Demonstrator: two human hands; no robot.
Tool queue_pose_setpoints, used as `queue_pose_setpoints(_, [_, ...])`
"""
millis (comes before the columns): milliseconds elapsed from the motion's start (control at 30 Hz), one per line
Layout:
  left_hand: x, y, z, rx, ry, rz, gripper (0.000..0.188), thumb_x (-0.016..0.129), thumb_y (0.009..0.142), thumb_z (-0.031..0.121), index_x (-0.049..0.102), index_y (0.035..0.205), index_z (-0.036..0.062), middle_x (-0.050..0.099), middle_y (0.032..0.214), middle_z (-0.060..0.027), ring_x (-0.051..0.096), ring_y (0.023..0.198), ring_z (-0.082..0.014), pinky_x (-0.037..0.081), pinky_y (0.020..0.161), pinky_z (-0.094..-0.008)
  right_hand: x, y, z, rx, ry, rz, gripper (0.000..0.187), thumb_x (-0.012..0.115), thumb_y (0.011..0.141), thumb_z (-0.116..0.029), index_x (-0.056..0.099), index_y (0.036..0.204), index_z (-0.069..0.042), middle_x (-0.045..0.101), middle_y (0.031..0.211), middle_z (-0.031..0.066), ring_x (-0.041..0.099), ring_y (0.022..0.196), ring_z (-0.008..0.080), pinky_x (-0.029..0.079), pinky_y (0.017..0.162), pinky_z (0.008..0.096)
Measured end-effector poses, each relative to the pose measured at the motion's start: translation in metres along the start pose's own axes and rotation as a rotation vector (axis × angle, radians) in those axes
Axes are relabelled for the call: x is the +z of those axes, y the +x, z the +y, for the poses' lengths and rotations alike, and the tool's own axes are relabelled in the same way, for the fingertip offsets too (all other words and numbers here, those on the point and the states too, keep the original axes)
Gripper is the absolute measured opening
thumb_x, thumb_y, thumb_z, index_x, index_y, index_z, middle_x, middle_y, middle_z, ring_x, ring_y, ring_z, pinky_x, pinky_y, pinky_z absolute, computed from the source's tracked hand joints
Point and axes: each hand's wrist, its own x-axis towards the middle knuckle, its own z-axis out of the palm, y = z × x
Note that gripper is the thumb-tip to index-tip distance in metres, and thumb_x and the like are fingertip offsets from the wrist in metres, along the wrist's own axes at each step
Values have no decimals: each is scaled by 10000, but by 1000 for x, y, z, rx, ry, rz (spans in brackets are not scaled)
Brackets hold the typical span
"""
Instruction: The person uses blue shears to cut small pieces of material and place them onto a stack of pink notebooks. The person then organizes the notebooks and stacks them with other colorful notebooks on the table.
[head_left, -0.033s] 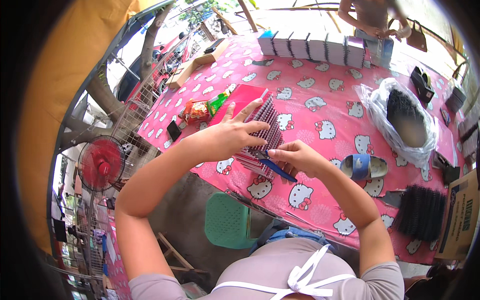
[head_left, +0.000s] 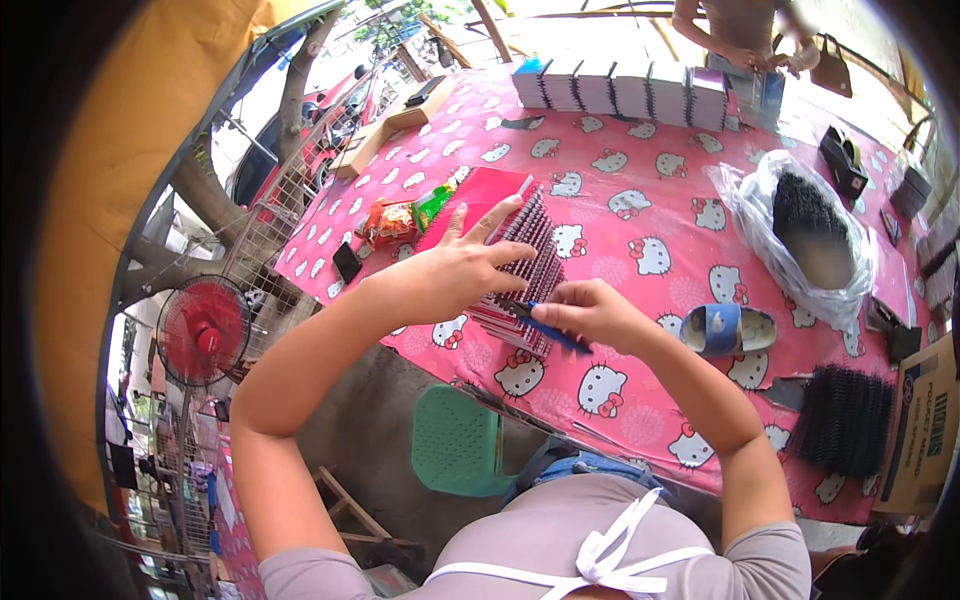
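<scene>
A stack of spiral-bound notebooks [head_left: 484, 187] with a red cover on top stands near the table's front edge. Its dark coil bindings face right. My left hand [head_left: 455, 268] lies over the top of the stack, fingers spread, the fingertips by the coils. Blue-handled pliers [head_left: 560, 338] are in my right hand [head_left: 587, 315], closed around the handles. Their metal jaws touch or nearly touch the coil ends close to my left fingertips; the exact contact is too small to make out.
The table [head_left: 640, 400] has a pink patterned cover. Around the stack lie snack packets [head_left: 390, 222], a phone [head_left: 347, 262] and a blue slipper [head_left: 722, 330]. Bound books [head_left: 630, 92] stand at the back; a plastic bag [head_left: 855, 250] and black coils [head_left: 843, 422] sit right. Another person [head_left: 740, 30] stands beyond.
My right hand has closed more around the pliers, and their handles have shifted slightly. My left hand stays in the same place on the stack.
</scene>
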Motion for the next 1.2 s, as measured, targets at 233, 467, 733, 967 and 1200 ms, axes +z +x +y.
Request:
queue_pose_setpoints(233, [2, 3, -1, 4, -5, 13, 327, 642, 729, 50, 652, 1040, 148, 431, 1326, -39, 74, 1405, -358, 127, 1055, -665, 6, -3, 12, -758, -742, 452, 418, 739, 732, -334, 605, 975, -21, 632, 812, 119, 618, 749, 282, 486, 673, 377])
queue_pose_setpoints(467, [-3, 7, 4, -15, 29, -7, 338, 639, 723, 36, 662, 1035, 163, 445, 1318, -30, 109, 1399, -355, 139, 1045, -649, -11, 3, 3, 150, 68, -87, 419, 691, 779, -427, 649, 937, -41, 637, 735, 127, 638, 696, 238, 489, 631, 383])
queue_pose_setpoints(733, [-2, 6, 2, -25, 16, -2, 333, 619, 736, 32, 665, 1040, 159, 440, 1326, -34, 119, 1396, -356, 151, 1047, -655, 5, -5, 32, -752, -856, 497, 452, 752, 678, -323, 565, 1020, -93, 579, 934, 85, 563, 923, 272, 396, 860, 417])
queue_pose_setpoints(967, [-2, 5, 4, -12, 101, -17, 427, 609, 741, 42, 622, 1137, 200, 426, 1355, -12, 124, 1398, -353, 109, 1051, -674, -19, 6, -2, 315, 136, -181, 384, 706, 797, -382, 637, 915, -23, 629, 752, 107, 647, 747, 206, 513, 660, 367])
queue_pose_setpoints(1200, [-6, 26, 23, 221, 702, -81, 516, 576, 778, 125, 526, 1273, 264, 427, 1385, 22, 254, 1377, -217, 9, 1085, -651, -5, -10, 32, -480, -683, 297, 470, 729, 731, -394, 580, 1038, -71, 614, 915, 111, 596, 887, 270, 449, 791, 398])
